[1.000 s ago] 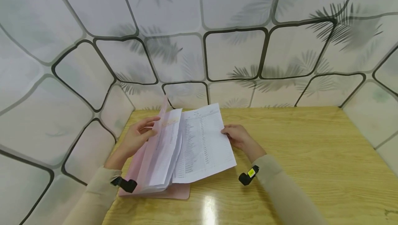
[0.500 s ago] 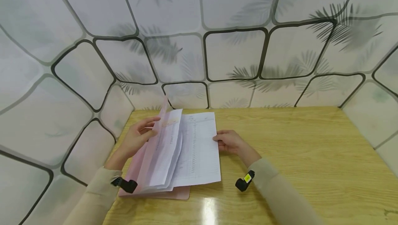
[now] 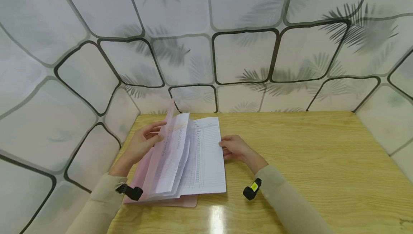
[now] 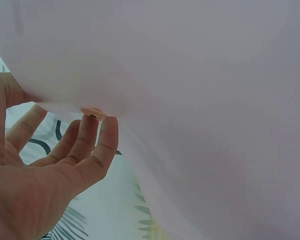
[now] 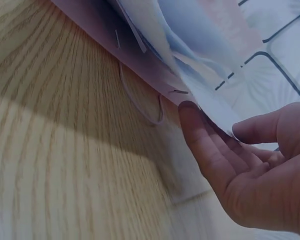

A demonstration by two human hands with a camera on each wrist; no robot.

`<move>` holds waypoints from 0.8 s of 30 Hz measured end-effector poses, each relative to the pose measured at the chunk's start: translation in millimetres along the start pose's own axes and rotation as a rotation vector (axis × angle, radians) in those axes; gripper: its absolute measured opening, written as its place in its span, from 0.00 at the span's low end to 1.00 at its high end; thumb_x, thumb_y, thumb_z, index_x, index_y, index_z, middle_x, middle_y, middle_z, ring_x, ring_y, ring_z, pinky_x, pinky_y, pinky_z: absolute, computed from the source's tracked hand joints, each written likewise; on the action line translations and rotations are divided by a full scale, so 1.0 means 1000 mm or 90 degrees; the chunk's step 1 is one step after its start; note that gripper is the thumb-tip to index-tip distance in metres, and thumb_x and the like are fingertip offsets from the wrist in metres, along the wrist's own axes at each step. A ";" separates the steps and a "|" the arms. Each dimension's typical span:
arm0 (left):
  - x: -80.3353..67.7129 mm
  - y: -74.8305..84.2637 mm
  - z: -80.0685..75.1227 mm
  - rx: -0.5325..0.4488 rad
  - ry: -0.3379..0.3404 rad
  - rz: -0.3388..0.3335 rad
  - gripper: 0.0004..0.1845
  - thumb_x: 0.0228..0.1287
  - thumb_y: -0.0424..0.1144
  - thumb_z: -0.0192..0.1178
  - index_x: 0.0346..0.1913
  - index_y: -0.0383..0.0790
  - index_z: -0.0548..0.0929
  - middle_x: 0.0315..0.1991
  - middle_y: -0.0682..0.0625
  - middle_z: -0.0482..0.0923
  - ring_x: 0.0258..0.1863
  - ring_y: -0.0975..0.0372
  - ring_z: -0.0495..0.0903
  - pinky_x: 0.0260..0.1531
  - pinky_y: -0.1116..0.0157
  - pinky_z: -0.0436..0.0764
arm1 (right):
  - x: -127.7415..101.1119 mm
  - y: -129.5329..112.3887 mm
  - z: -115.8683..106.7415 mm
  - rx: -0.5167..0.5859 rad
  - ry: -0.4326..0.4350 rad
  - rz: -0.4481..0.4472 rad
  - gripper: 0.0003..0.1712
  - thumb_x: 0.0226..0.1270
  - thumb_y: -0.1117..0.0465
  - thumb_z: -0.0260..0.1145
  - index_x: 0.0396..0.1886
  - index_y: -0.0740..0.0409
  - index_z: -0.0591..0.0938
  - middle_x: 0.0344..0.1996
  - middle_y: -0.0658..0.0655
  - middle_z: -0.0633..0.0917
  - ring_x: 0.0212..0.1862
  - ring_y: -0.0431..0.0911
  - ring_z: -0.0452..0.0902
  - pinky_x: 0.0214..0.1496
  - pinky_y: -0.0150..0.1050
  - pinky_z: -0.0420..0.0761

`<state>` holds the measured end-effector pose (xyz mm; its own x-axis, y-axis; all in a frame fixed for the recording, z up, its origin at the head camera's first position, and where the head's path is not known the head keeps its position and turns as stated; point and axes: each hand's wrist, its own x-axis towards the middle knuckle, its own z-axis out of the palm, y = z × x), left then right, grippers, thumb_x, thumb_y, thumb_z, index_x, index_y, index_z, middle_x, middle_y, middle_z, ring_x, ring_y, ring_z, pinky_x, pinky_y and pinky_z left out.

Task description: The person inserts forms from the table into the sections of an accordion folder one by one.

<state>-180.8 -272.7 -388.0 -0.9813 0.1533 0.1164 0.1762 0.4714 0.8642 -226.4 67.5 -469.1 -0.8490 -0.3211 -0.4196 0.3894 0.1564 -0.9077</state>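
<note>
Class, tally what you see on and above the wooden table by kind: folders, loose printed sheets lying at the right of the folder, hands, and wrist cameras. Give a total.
Pink folder: 1
Printed sheet at the right: 1
Hands: 2, left hand, right hand
Wrist cameras: 2, left, right
Total: 6

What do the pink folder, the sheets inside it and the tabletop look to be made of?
Pink folder: thin translucent plastic, apparently; the printed rows show through its raised flap.
Sheets: ordinary matte white paper, printed with table rows, bending softly.
Tabletop: wood or wood-look laminate; yellow grain under a glossy finish with a bright glare patch.
</note>
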 end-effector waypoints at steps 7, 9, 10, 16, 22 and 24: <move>0.000 -0.001 0.001 -0.002 0.002 0.002 0.26 0.72 0.30 0.62 0.71 0.36 0.77 0.69 0.32 0.75 0.63 0.39 0.79 0.46 0.67 0.79 | -0.004 -0.003 -0.005 -0.045 -0.061 -0.011 0.25 0.81 0.68 0.51 0.72 0.73 0.73 0.43 0.65 0.90 0.28 0.45 0.87 0.35 0.44 0.89; 0.001 -0.001 0.001 -0.003 0.002 0.003 0.26 0.72 0.30 0.61 0.71 0.35 0.77 0.70 0.32 0.75 0.63 0.39 0.79 0.46 0.67 0.79 | -0.005 -0.003 -0.006 -0.047 -0.075 -0.017 0.26 0.81 0.68 0.51 0.74 0.72 0.71 0.45 0.66 0.90 0.28 0.45 0.87 0.35 0.44 0.89; 0.000 -0.001 0.001 -0.003 0.002 0.003 0.25 0.72 0.29 0.61 0.71 0.35 0.77 0.70 0.32 0.75 0.63 0.39 0.79 0.46 0.67 0.79 | -0.005 -0.003 -0.006 -0.044 -0.078 -0.016 0.26 0.81 0.68 0.52 0.74 0.72 0.71 0.45 0.66 0.90 0.28 0.45 0.87 0.35 0.44 0.89; 0.000 -0.001 0.001 -0.006 0.001 0.005 0.25 0.73 0.29 0.61 0.71 0.35 0.77 0.70 0.31 0.74 0.63 0.39 0.79 0.47 0.68 0.79 | -0.003 0.001 -0.001 -0.021 -0.083 -0.022 0.26 0.81 0.69 0.54 0.74 0.72 0.71 0.44 0.65 0.89 0.27 0.46 0.88 0.36 0.43 0.90; -0.001 0.000 0.001 -0.007 0.002 0.007 0.25 0.73 0.29 0.61 0.71 0.35 0.77 0.70 0.31 0.74 0.63 0.38 0.79 0.47 0.69 0.79 | 0.000 0.001 0.008 -0.004 -0.080 -0.027 0.26 0.80 0.69 0.55 0.74 0.75 0.69 0.46 0.64 0.85 0.28 0.46 0.87 0.37 0.43 0.90; -0.001 0.000 0.001 -0.007 0.002 0.007 0.25 0.73 0.29 0.61 0.72 0.35 0.77 0.70 0.31 0.74 0.63 0.38 0.79 0.47 0.69 0.79 | -0.001 0.000 0.011 0.004 -0.077 -0.029 0.26 0.80 0.70 0.55 0.73 0.76 0.69 0.45 0.63 0.85 0.28 0.46 0.87 0.37 0.43 0.90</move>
<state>-180.1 -272.0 -388.6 -0.9796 0.1554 0.1272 0.1857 0.4596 0.8685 -221.9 57.1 -468.7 -0.8168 -0.4379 -0.3756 0.3540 0.1336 -0.9257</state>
